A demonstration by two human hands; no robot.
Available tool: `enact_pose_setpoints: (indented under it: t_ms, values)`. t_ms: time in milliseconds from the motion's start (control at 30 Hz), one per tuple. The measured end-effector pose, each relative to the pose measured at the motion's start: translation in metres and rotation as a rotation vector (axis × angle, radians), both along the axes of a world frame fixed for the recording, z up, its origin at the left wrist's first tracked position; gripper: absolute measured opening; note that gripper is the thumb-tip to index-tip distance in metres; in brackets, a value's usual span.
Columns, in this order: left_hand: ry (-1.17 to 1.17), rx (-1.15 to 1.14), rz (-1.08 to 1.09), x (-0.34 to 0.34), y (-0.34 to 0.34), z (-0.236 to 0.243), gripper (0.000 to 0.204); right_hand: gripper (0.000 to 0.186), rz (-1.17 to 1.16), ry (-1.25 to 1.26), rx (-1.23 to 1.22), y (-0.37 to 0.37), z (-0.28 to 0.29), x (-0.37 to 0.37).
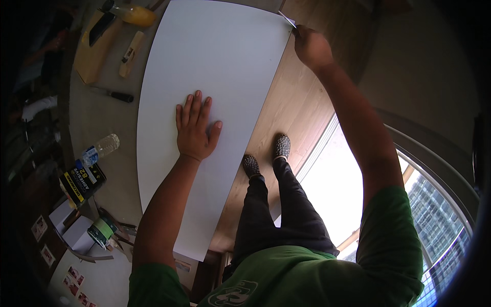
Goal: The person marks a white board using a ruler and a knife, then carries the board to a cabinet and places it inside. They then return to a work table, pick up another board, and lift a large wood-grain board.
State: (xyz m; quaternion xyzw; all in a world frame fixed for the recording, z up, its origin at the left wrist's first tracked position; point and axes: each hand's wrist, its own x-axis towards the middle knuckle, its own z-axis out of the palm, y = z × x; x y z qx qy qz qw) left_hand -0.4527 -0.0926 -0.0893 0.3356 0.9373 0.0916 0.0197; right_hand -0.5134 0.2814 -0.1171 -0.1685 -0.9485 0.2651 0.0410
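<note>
A large white board [215, 56] lies in front of me, running from the far edge of the picture down past my left forearm. My left hand [197, 130] rests flat on its surface, fingers stretched out and thumb apart, holding nothing. At the board's far right corner my right hand [313, 48] is closed around a thin, pale, blade-like tool [287, 19]. Its exact kind is too small to make out. The tool's visible length slants across the corner, and my fingers cover its other end.
Left of the board, a worktable [115, 120] holds wooden hand planes [132, 53], a black-handled tool [121, 96], an orange-filled bottle [134, 15], a clear plastic bottle [107, 146], a black-and-yellow can [82, 181] and a green tape roll [102, 230]. A window [434, 210] stands at the right.
</note>
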Motion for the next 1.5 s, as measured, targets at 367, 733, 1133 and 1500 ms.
enact_pose_setpoints:
  t_ms: [367, 733, 1133, 1500]
  values:
    - [-0.003, 0.003, 0.008, 0.0, -0.002, 0.003, 0.058, 0.013, 0.423, 0.042, -0.102, -0.073, 0.009, 0.101]
    - [-0.007, -0.001, -0.005, -0.002, -0.001, 0.001, 0.058, 0.025, -0.096, 0.007, -0.253, 0.01, -0.01, -0.005]
    - [0.005, 0.024, -0.011, -0.001, -0.001, -0.001, 0.058, 0.025, -0.059, -0.04, -0.153, 0.005, -0.009, -0.01]
    - [-0.012, -0.008, -0.005, -0.001, 0.0, 0.001, 0.059, 0.016, 0.231, 0.024, -0.197, -0.084, -0.01, 0.105]
